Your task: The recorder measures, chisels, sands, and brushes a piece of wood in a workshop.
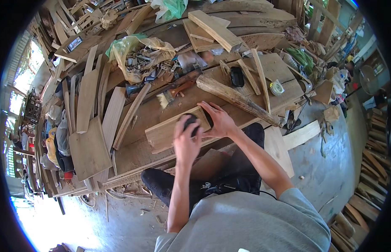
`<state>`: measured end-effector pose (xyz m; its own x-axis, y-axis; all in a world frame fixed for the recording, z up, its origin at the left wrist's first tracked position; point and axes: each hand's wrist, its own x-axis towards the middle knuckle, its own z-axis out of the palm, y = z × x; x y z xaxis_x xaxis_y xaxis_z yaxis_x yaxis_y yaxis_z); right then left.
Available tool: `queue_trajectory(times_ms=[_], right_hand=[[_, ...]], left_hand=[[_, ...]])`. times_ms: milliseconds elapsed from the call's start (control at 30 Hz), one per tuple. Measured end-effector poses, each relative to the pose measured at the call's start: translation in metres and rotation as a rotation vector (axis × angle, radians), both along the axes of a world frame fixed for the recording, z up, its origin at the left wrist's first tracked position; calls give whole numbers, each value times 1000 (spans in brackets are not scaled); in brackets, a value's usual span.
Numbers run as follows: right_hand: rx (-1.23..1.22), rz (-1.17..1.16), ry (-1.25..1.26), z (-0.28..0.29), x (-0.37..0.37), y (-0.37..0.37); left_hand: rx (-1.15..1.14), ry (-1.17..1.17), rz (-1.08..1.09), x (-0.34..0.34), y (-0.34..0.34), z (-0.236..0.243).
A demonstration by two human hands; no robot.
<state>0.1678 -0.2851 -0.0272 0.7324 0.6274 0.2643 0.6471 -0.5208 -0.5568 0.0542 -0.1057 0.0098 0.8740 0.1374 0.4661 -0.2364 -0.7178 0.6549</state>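
A short wooden block point(161, 133) lies slantwise on the workbench in front of me. My left hand point(188, 140) is closed round a rounded black object point(189, 122) over the block's upper face; its exact kind is hidden by my fingers. At the block's right end, my right hand point(220, 121) spans the wood between thumb and fingers, gripping it. Just beyond the block lies a paintbrush point(165, 99) with pale bristles. A long rough stick point(233, 97) rests past my right hand.
Offcuts and strips of wood, such as a square board point(90, 148), crowd the bench's left side. A plastic bag of metal hardware point(140, 56), a black oval case point(237, 77) and a tape roll point(277, 87) lie farther back. Wood is stacked point(374, 155) on the right floor.
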Motion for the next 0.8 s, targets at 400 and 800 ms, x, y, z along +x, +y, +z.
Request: queue_trajectory(times_ms=[400, 800], right_hand=[[61, 27, -24, 6, -5, 2], [-37, -23, 31, 0, 3, -3]], left_hand=[[18, -19, 277, -17, 59, 10], [25, 26, -45, 16, 28, 8]])
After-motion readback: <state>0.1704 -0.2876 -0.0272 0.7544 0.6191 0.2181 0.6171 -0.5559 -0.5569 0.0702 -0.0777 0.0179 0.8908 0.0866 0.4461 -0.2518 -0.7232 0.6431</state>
